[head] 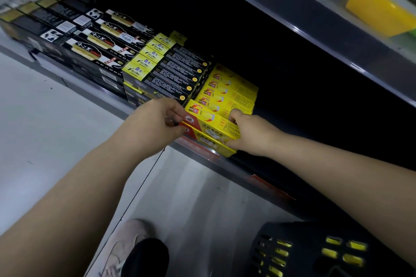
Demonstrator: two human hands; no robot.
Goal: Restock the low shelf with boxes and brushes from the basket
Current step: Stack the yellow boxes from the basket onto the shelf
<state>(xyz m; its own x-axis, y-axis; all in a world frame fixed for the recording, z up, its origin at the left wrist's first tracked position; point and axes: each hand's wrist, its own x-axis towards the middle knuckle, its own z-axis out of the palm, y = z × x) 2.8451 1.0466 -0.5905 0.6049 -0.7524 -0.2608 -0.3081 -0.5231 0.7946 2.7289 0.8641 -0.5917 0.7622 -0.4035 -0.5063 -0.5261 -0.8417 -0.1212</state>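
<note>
A yellow box (209,129) with a red end lies at the front of the low shelf (209,162), first in a row of like yellow boxes (227,87). My left hand (157,123) pinches its left red end. At the box's right end, my right hand (252,132) grips it with the thumb under and fingers over. A black basket (292,252) with yellow boxes showing through its slots stands on the floor at the lower right, under my right forearm.
Left of the yellow row stand black-and-yellow boxes (166,67), then black brush boxes (99,45) running toward the far left. The shelf to the right of the yellow row is dark. An upper shelf edge (315,36) overhangs. My shoe (126,247) rests on the pale floor.
</note>
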